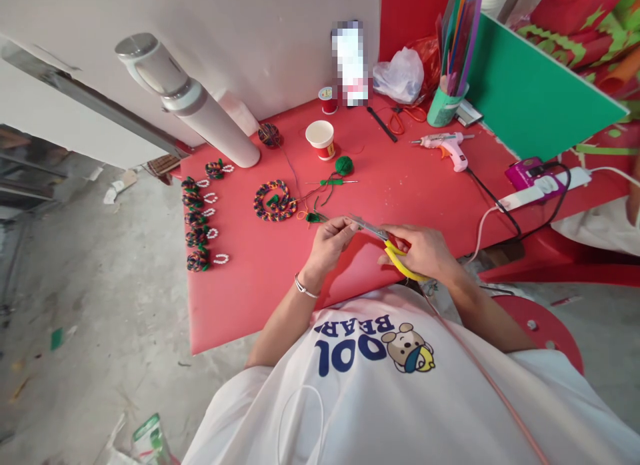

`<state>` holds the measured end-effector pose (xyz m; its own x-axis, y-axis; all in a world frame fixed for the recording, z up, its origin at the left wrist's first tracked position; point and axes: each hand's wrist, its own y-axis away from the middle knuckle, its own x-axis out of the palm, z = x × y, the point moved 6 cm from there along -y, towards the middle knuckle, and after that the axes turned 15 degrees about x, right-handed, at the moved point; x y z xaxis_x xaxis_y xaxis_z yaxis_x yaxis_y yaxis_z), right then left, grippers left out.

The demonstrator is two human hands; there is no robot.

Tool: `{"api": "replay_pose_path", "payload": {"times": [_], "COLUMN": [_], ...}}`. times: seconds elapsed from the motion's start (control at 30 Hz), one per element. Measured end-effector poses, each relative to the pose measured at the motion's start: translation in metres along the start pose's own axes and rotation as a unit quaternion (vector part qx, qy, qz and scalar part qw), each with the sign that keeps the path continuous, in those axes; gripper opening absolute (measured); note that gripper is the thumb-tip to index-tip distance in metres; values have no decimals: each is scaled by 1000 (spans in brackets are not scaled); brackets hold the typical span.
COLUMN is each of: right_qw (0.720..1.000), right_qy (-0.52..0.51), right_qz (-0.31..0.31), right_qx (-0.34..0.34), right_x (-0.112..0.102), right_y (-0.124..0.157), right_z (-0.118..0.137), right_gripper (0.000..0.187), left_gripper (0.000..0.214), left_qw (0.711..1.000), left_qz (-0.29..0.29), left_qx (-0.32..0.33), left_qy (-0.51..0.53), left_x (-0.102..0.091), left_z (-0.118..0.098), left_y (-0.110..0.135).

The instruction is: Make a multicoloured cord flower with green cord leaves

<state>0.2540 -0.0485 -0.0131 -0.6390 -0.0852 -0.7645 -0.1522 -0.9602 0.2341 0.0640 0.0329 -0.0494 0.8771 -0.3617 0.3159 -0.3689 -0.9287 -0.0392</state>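
My right hand [423,252] grips yellow-handled scissors [387,244], blades pointing left toward my left hand [330,242]. My left hand is pinched shut on a small thin piece, too small to name, right at the blade tips. Both hands hover over the near edge of the red table [250,298]. Just beyond my left hand lie a green and orange bit [314,217] and a multicoloured braided ring [274,200] with threads trailing from it.
Several small braided flowers with white bead loops [197,218] line the table's left edge. A paper cup [321,138], green yarn ball [344,164], glue gun [447,147], power strip [543,187], green cup of coloured sheets [445,105] and a white lamp [185,98] stand farther back.
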Motion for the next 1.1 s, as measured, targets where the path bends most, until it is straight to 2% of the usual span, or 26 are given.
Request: {"api": "replay_pose_path", "payload": {"times": [0.1, 0.27, 0.4, 0.67, 0.9, 1.0, 1.1], "right_qw": [998, 1000, 1000, 1000, 1000, 999, 999], "right_qy": [-40, 3, 7, 9, 31, 32, -9], "right_qz": [-6, 8, 21, 10, -6, -7, -17], "right_qx": [38, -2, -21, -6, 0, 14, 48], "right_x": [-4, -4, 2, 0, -1, -2, -6], "right_y": [0, -2, -2, 1, 2, 2, 1], "right_z": [-6, -2, 1, 2, 0, -2, -8], "right_gripper": [43, 66, 65, 53, 54, 49, 46], "left_gripper": [46, 45, 43, 47, 45, 43, 42], "left_qw": [1000, 991, 980, 979, 983, 984, 987], "left_qz": [-13, -28, 0, 12, 26, 17, -11], "left_qx": [-2, 70, 107, 104, 94, 89, 79], "left_qy": [-18, -109, -166, -173, -155, -151, -141], "left_x": [-3, -3, 2, 1, 6, 5, 1], "left_z": [-1, -12, -14, -12, -17, -16, -14], "left_y": [1, -1, -1, -1, 0, 0, 0]}}
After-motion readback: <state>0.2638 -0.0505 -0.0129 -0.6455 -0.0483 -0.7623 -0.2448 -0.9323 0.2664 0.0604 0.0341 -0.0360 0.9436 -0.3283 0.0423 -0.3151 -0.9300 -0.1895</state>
